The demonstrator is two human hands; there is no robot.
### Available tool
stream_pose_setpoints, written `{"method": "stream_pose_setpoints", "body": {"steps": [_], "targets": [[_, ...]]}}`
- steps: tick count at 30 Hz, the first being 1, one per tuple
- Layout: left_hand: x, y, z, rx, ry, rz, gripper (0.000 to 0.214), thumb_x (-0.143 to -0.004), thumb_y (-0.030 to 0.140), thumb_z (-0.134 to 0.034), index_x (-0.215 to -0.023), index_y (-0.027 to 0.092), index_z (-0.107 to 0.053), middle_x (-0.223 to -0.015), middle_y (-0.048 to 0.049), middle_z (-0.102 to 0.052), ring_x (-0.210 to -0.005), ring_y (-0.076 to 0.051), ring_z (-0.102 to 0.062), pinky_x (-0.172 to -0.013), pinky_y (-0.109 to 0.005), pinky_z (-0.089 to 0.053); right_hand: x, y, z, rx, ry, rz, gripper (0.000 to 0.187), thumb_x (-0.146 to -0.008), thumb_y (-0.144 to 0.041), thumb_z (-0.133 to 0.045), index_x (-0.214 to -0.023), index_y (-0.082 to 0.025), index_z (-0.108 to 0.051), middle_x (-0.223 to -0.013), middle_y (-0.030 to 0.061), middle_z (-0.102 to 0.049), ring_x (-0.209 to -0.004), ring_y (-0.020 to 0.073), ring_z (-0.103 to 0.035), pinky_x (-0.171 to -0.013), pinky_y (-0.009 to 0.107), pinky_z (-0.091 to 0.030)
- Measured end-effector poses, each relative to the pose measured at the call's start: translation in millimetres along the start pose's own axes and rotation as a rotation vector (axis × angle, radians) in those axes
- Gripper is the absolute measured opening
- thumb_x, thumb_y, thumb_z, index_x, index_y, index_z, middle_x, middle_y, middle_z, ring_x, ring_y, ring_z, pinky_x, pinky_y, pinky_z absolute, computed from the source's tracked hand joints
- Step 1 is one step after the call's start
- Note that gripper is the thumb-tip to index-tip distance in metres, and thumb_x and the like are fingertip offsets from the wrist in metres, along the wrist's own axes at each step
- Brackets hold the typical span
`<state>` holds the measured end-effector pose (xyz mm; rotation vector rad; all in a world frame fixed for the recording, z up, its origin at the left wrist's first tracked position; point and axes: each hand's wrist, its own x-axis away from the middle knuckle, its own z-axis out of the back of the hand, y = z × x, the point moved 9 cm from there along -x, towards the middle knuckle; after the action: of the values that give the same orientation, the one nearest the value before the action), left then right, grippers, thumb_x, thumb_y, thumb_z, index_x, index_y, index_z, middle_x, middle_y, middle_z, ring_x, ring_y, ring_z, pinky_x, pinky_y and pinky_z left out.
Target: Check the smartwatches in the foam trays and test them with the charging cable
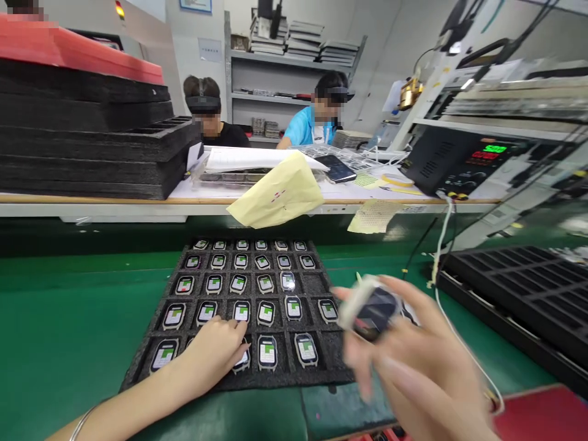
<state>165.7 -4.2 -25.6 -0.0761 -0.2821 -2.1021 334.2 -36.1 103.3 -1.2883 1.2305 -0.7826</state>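
Note:
A black foam tray (229, 383) holds rows of smartwatch bodies with lit screens, each in its own compartment. My left hand (214, 346) hovers low over the front rows, fingers bent down and thumb apart from the index finger. Its fingertips are near a watch (242, 310), and its thumb lies by a partly covered watch (242, 362); whether they touch is unclear. My right hand (422, 361), blurred, grips a smartwatch (374, 309) with a dark screen and pale frame, raised above the tray's right side. A compartment (333, 350) at the front right holds no watch.
Black foam trays (82, 135) are stacked at left, and another black tray (519, 294) lies at right. A power supply (463, 162) and a phone (337, 168) sit on the shelf. Yellow paper (280, 193) overhangs its edge. A white cable (443, 245) hangs at right. Two people sit beyond.

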Motion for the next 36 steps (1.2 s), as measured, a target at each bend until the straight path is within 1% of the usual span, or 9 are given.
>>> {"method": "stream_pose_setpoints", "body": {"steps": [3,7,10,14,19,21,25,29,36], "targets": [[-0.2,-0.6,-0.5,0.003,-0.008,0.006,0.019,-0.094,0.022,-0.040,-0.097,0.014,-0.057,-0.090,-0.0114,-0.069,-0.084,-0.030,-0.066,-0.074,-0.039,-0.049,-20.8,19.3,-1.8,-0.040,0.052,0.025,0.043,-0.084,-0.025,-0.070,-0.122,-0.028,-0.049,-0.112,0.0117,-0.063,-0.063,0.0156,-0.063,-0.041,0.022,-0.050],[0.4,-1.2,-0.9,0.005,-0.016,0.006,0.019,-0.095,0.023,-0.040,-0.096,0.015,-0.057,-0.091,-0.0105,-0.068,-0.083,-0.028,-0.066,-0.073,-0.037,-0.048,-27.3,44.7,-5.0,-0.007,0.047,-0.022,0.038,-0.084,-0.020,-0.069,-0.118,-0.023,-0.051,-0.103,0.0110,-0.066,-0.063,0.0156,-0.063,-0.043,0.022,-0.050],[0.9,-1.8,-2.2,0.015,-0.012,0.002,0.019,-0.095,0.023,-0.039,-0.094,0.015,-0.056,-0.090,-0.0103,-0.068,-0.082,-0.027,-0.066,-0.073,-0.036,-0.047,-23.9,49.0,-5.3,-0.007,0.022,-0.034,0.035,-0.084,-0.022,-0.067,-0.117,-0.021,-0.053,-0.103,0.0113,-0.067,-0.060,0.0147,-0.062,-0.042,0.022,-0.048],[0.4,-2.4,-5.0,0.011,0.000,-0.010,0.020,-0.096,0.023,-0.037,-0.092,0.016,-0.056,-0.089,-0.0104,-0.068,-0.079,-0.027,-0.066,-0.073,-0.037,-0.046,-23.7,49.4,-2.4,0.037,0.049,-0.026,0.026,-0.087,-0.029,-0.065,-0.110,-0.020,-0.056,-0.094,0.0089,-0.069,-0.050,0.0113,-0.056,-0.039,0.021,-0.042],[-0.9,-2.6,-7.0,-0.004,0.006,-0.019,0.021,-0.096,0.024,-0.037,-0.093,0.016,-0.056,-0.089,-0.0098,-0.068,-0.081,-0.030,-0.066,-0.071,-0.040,-0.048,-25.2,54.5,-1.3,0.092,0.081,-0.041,0.020,-0.085,-0.027,-0.068,-0.102,-0.020,-0.060,-0.077,0.0029,-0.067,-0.047,0.0092,-0.052,-0.044,0.021,-0.046],[-1.0,-2.5,-6.6,-0.005,0.004,-0.018,0.020,-0.096,0.024,-0.037,-0.094,0.015,-0.056,-0.090,-0.0099,-0.068,-0.080,-0.030,-0.066,-0.071,-0.040,-0.048,-24.5,54.9,-4.4,0.062,0.030,-0.038,0.024,-0.085,-0.027,-0.068,-0.107,-0.019,-0.060,-0.084,0.0051,-0.068,-0.052,0.0102,-0.057,-0.044,0.020,-0.046],[-1.1,-1.8,-5.2,-0.008,-0.006,-0.017,0.020,-0.096,0.023,-0.038,-0.095,0.015,-0.056,-0.090,-0.0105,-0.068,-0.079,-0.030,-0.066,-0.072,-0.041,-0.048,-22.5,56.7,-8.0,-0.008,-0.054,-0.066,0.043,-0.082,-0.024,-0.070,-0.122,-0.021,-0.053,-0.106,0.0111,-0.067,-0.064,0.0155,-0.065,-0.044,0.021,-0.048],[-1.0,-1.8,-4.7,-0.008,-0.007,-0.010,0.021,-0.096,0.023,-0.038,-0.097,0.014,-0.057,-0.090,-0.0107,-0.069,-0.080,-0.030,-0.066,-0.073,-0.041,-0.049,-22.1,59.9,-4.8,0.015,-0.035,-0.077,0.039,-0.083,-0.020,-0.069,-0.119,-0.021,-0.054,-0.103,0.0097,-0.068,-0.060,0.0138,-0.064,-0.044,0.021,-0.049],[-0.4,-2.1,-5.3,-0.018,-0.005,0.003,0.020,-0.096,0.023,-0.039,-0.094,0.015,-0.057,-0.090,-0.0097,-0.068,-0.082,-0.031,-0.066,-0.072,-0.042,-0.049,-18.5,60.4,-6.1,-0.062,-0.108,-0.023,0.037,-0.085,-0.021,-0.066,-0.121,-0.020,-0.055,-0.105,0.0113,-0.068,-0.062,0.0140,-0.065,-0.044,0.019,-0.048]]}}
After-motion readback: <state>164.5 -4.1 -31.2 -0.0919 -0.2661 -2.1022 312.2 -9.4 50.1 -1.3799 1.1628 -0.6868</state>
